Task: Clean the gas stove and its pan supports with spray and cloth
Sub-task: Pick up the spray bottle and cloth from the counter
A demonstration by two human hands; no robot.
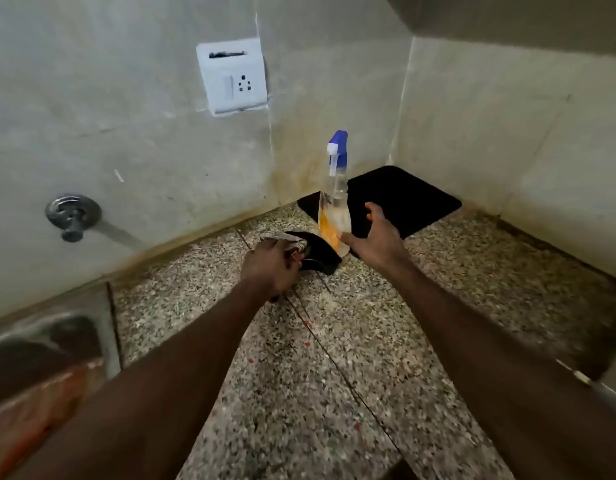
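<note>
A clear spray bottle (335, 202) with a blue and white trigger head and orange liquid stands upright on the speckled counter (334, 341) near the corner. My right hand (377, 237) is beside its base with fingers spread and the thumb close to the bottle, holding nothing. My left hand (270, 268) is closed on a pale patterned cloth (287, 239), pressed against a black curved metal piece (322, 254) that looks like a pan support lying just left of the bottle. The gas stove itself is not in view.
A black mat (403, 199) lies in the counter's back corner behind the bottle. On the rear wall are a white socket plate (232, 77) and a metal tap (73, 216). A steel sink (43, 344) is at the left. A side wall closes the right.
</note>
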